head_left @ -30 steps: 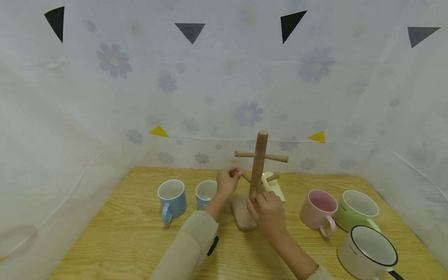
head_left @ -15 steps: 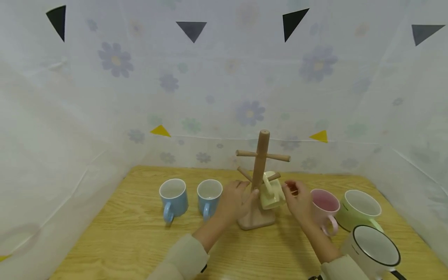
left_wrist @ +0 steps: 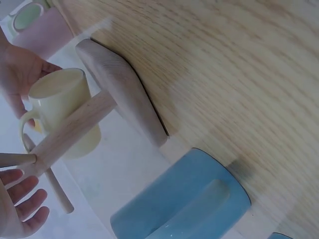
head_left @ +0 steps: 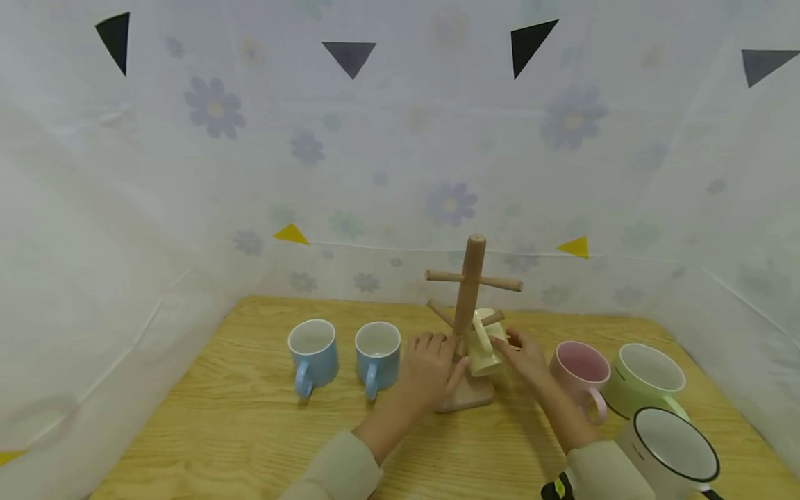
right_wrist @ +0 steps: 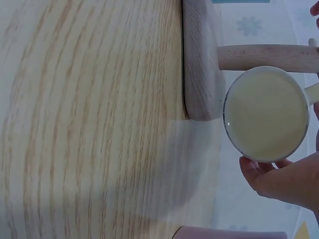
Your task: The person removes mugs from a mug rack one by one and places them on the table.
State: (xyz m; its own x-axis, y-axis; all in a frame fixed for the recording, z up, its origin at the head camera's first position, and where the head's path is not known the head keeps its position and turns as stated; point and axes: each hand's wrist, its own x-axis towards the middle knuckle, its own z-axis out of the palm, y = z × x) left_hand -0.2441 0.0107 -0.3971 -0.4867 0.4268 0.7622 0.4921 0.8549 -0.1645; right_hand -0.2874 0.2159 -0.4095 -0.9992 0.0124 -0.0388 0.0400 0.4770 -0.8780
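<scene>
A wooden mug rack (head_left: 470, 278) stands on the table, its post leaning slightly. From one of its lower pegs hangs a cream mug (head_left: 485, 357), tilted, handle toward the post. My right hand (head_left: 528, 361) holds this mug from the right; in the right wrist view its fingertips (right_wrist: 251, 172) meet the mug's side. My left hand (head_left: 428, 368) lies at the post's lower left, partly hiding the base. In the left wrist view, loosely bent fingers (left_wrist: 32, 204) are beside the rack's post (left_wrist: 75, 129), gripping nothing I can make out.
Two blue mugs (head_left: 314, 354) (head_left: 378, 354) stand left of the rack. On the right are a pink mug (head_left: 578, 375), a green mug (head_left: 646, 382) and a white mug (head_left: 669, 448) with a black rim. Patterned curtains (head_left: 400, 139) enclose the table (head_left: 237, 417).
My right hand has gone from the rack's base to the cream mug's right side and taken hold. My left hand has come down from a lower peg to beside the post. The rack has turned.
</scene>
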